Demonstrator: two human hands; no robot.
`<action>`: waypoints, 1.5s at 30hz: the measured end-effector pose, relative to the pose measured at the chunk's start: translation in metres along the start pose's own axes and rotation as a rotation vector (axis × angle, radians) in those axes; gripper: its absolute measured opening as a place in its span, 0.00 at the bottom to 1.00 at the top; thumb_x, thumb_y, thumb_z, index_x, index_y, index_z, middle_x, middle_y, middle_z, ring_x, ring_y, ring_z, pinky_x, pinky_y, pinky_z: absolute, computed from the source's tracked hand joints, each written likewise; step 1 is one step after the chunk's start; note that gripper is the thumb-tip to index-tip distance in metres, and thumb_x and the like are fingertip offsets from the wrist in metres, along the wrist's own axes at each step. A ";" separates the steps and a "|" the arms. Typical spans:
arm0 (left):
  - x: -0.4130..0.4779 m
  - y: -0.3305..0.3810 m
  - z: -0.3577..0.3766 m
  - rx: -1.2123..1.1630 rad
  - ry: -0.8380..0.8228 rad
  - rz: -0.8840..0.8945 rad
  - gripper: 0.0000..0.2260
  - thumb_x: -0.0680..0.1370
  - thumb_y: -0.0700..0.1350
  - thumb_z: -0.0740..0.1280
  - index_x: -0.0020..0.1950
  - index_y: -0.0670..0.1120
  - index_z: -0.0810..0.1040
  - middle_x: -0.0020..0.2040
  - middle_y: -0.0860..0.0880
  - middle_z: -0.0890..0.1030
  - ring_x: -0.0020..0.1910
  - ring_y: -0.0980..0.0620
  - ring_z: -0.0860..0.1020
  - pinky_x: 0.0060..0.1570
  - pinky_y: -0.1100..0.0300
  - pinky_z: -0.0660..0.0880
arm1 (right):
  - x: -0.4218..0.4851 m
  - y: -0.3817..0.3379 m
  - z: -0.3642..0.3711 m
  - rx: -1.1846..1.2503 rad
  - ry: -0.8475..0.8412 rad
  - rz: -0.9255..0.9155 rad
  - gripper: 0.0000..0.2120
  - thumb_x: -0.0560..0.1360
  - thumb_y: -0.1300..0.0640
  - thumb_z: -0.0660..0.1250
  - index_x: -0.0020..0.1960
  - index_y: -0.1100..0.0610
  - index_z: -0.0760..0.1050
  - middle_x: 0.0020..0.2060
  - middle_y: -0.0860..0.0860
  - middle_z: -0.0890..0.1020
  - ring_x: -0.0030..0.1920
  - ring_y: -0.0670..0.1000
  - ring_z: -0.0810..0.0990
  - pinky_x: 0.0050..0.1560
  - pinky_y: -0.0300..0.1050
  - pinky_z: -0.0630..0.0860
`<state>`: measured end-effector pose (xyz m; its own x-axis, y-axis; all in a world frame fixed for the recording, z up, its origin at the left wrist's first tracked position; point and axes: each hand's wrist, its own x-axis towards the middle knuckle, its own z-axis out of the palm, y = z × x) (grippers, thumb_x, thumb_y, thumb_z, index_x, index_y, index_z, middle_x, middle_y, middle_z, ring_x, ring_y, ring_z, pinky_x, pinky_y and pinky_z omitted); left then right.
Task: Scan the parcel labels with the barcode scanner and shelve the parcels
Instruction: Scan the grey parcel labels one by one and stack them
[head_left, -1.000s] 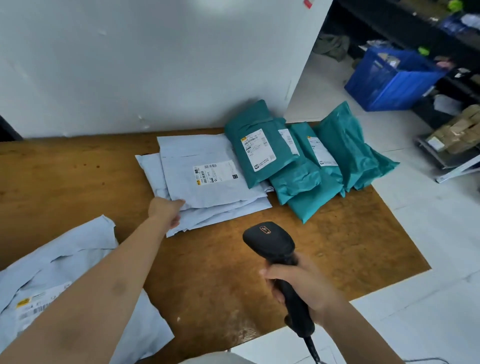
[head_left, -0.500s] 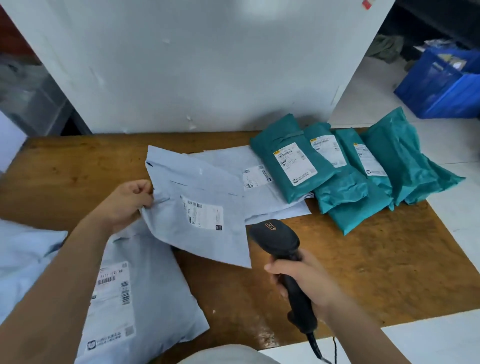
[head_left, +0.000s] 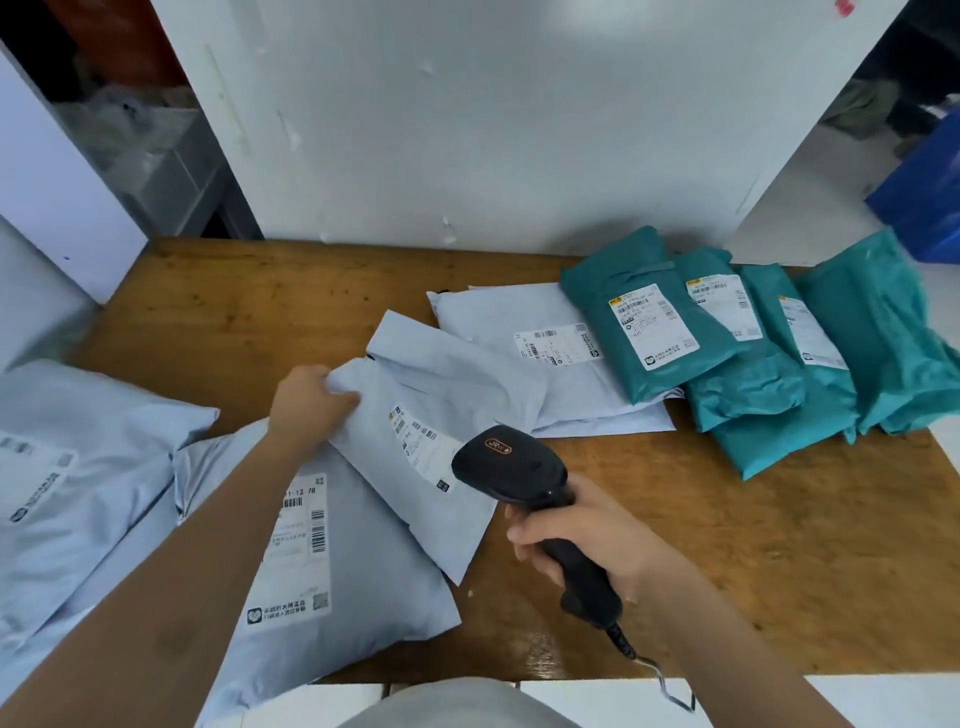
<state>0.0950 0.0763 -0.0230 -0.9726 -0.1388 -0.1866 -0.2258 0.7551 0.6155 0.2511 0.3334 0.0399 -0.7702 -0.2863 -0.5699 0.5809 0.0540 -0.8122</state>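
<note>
Over the bench (head_left: 753, 545), my left hand (head_left: 306, 410) is pinching the probably light, limp parcel (head_left: 457, 384) at its corner; my right hand (head_left: 587, 540) is gripping the scanner (head_left: 511, 467).

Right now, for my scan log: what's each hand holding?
Left hand: grips the upper corner of the pale grey parcel.
Right hand: grips the barcode scanner by its handle.

Soft, even daylight, faint shadows; wide-angle bending and slight blur toward edges.
</note>
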 end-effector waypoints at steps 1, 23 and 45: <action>-0.001 -0.002 -0.002 -0.058 -0.019 0.043 0.14 0.72 0.39 0.70 0.32 0.43 0.66 0.30 0.47 0.68 0.33 0.47 0.69 0.29 0.61 0.61 | 0.005 -0.002 0.000 -0.001 0.006 -0.005 0.05 0.70 0.67 0.70 0.42 0.61 0.74 0.28 0.56 0.79 0.21 0.50 0.69 0.27 0.39 0.68; -0.041 0.169 0.000 -0.837 -0.883 0.264 0.14 0.69 0.26 0.62 0.37 0.45 0.67 0.35 0.47 0.75 0.34 0.52 0.77 0.34 0.64 0.76 | -0.082 0.020 -0.048 0.251 0.020 -0.190 0.24 0.52 0.53 0.82 0.42 0.62 0.78 0.33 0.63 0.79 0.20 0.51 0.70 0.27 0.40 0.68; -0.021 0.030 0.089 -0.080 -0.303 -0.072 0.10 0.74 0.35 0.65 0.52 0.41 0.67 0.43 0.47 0.71 0.46 0.46 0.72 0.41 0.56 0.70 | -0.047 0.015 -0.004 0.152 0.332 0.189 0.03 0.71 0.64 0.69 0.43 0.59 0.76 0.31 0.56 0.80 0.23 0.50 0.70 0.28 0.40 0.70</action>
<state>0.1138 0.1586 -0.0690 -0.8957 0.0165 -0.4443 -0.3086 0.6962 0.6481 0.2953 0.3514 0.0543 -0.6747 0.0409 -0.7370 0.7336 -0.0731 -0.6756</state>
